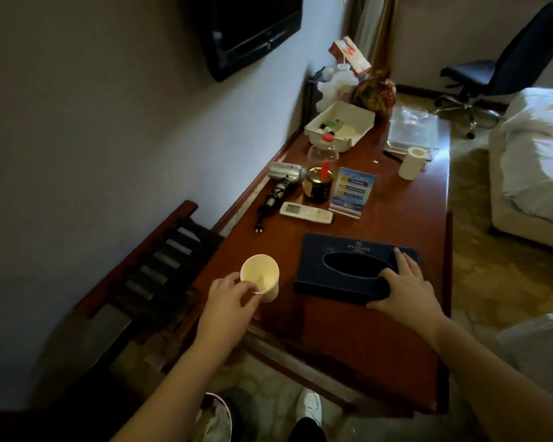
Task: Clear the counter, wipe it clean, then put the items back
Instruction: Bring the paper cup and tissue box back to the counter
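Your left hand (229, 298) pinches the near rim of the paper cup (261, 277), thumb and fingers curled on it; the cup stands upright near the counter's (348, 333) front-left edge. Your right hand (406, 288) lies on the right end of the dark blue tissue box (342, 266), fingers spread over the top, thumb down the near side (looks like a grasp, box flat on the wood). Cup and box are apart, side by side.

Behind them: white remote (305, 212), lying flat just beyond the box. Blue sign stand (351, 191) upright right behind it. Dark jar (318, 185) just left of the stand, silver hair dryer (283, 180) left of the jar, cord trailing toward you. White roll (412, 163) stands well right. White tray (339, 126) with small items farther back, clear bottle (324, 148) in front of it.
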Tool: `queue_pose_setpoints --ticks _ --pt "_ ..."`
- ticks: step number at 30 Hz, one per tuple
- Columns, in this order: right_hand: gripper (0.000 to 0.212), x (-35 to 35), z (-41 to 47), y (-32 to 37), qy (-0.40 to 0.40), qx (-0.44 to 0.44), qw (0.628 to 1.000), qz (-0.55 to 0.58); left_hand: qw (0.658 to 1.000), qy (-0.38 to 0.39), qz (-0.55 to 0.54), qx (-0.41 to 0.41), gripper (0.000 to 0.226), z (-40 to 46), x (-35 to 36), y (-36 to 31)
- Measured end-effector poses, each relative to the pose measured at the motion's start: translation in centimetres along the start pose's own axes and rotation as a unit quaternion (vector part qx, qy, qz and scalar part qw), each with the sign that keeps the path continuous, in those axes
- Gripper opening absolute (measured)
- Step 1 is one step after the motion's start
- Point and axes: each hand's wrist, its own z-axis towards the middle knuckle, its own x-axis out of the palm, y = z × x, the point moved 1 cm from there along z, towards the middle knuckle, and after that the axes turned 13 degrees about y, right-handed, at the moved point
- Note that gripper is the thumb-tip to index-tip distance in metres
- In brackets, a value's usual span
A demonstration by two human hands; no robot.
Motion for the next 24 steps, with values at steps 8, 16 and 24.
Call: queue_pose_setpoints --ticks 8,16,24 --pt "0.062 1.4 -9.4 15.8 0.008 -0.175 0.982 -0.071 0.987 -0.131 -0.051 -0.074 0.023 -18.3 -5.3 8.4" --pt "0.052 0.8 -18.7 32.2 -0.015 -0.358 0.924 -0.133 0.938 -0.285 -0.071 -0.184 0.02 -35.4 -10.7 15.2" --pt "0.054 -1.1 -26.4 46.7 -0.019 -0.506 0.844 -0.176 0.861 -0.423 -0.041 -0.28 0.021 -48.6 -16.7 18.5"
